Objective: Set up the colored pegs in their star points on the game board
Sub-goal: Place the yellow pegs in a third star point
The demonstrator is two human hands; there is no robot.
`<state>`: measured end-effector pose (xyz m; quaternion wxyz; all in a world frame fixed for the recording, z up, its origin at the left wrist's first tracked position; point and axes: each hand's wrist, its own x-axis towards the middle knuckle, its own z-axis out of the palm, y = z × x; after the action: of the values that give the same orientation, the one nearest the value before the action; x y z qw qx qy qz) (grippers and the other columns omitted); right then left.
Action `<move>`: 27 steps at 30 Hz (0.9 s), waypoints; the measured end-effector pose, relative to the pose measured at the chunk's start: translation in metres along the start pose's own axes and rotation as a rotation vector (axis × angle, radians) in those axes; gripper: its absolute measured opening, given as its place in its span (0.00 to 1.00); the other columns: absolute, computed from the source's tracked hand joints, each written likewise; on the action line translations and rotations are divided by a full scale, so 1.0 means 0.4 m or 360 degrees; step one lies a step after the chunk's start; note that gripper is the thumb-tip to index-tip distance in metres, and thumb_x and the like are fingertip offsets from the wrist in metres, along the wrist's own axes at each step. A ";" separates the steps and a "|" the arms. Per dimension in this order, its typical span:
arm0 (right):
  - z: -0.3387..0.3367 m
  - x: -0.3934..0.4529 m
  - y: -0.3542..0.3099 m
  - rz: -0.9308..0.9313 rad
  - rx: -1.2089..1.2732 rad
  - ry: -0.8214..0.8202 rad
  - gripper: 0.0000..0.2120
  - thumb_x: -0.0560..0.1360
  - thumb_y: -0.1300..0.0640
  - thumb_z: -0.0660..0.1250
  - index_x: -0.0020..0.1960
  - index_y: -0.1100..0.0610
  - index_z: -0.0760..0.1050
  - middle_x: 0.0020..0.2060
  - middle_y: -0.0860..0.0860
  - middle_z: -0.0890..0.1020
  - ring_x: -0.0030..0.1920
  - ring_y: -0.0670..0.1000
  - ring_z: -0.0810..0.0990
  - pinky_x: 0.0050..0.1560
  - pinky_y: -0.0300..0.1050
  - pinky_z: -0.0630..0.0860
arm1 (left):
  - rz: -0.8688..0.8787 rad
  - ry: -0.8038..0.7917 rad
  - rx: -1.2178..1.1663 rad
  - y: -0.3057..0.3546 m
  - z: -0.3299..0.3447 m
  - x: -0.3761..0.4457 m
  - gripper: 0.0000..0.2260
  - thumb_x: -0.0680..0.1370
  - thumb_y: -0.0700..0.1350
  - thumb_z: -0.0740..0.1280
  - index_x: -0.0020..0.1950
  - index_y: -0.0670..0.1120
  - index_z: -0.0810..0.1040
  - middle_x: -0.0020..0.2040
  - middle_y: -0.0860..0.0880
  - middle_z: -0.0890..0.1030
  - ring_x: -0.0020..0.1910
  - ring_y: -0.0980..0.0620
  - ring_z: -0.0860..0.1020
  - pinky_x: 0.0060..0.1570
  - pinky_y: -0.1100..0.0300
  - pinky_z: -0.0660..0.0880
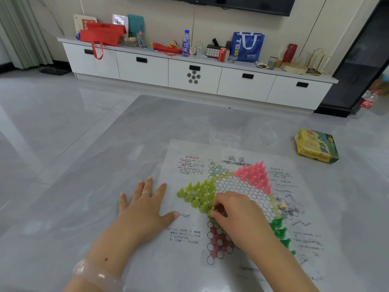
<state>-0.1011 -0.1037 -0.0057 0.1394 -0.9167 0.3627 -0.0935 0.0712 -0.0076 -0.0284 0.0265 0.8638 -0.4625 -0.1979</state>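
A paper game board (235, 270) printed with a star of circles lies on the grey table. Yellow-green pegs (197, 193) fill its left star point, pink pegs (253, 173) the far right point, and dark green pegs (279, 228) stand at the near right, partly hidden by my arm. My right hand (233, 209) pinches one yellow-green peg (211, 212) at the near corner of the yellow-green group. My left hand (145, 207) rests flat with spread fingers on the table, its thumb on the board's left edge.
A yellow and green game box (316, 146) lies on the table at the far right. A small die (282, 206) sits on the board's right side. Beyond the table stands a low white cabinet (195, 74) crowded with bags, bottles and cans.
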 end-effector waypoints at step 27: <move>-0.037 0.013 0.128 0.0088 -0.0014 0.0045 0.07 0.75 0.56 0.63 0.51 0.50 0.76 0.46 0.43 0.76 0.43 0.42 0.71 0.44 0.37 0.71 | 0.0535 0.0629 -0.0292 0.113 -0.001 -0.026 0.22 0.77 0.56 0.58 0.70 0.58 0.62 0.75 0.55 0.58 0.74 0.55 0.55 0.71 0.57 0.53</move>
<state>-0.1342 -0.1456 -0.0077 0.1328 -0.9055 0.3902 -0.1011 0.0306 -0.0251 -0.0145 0.2271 0.7908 -0.5653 -0.0594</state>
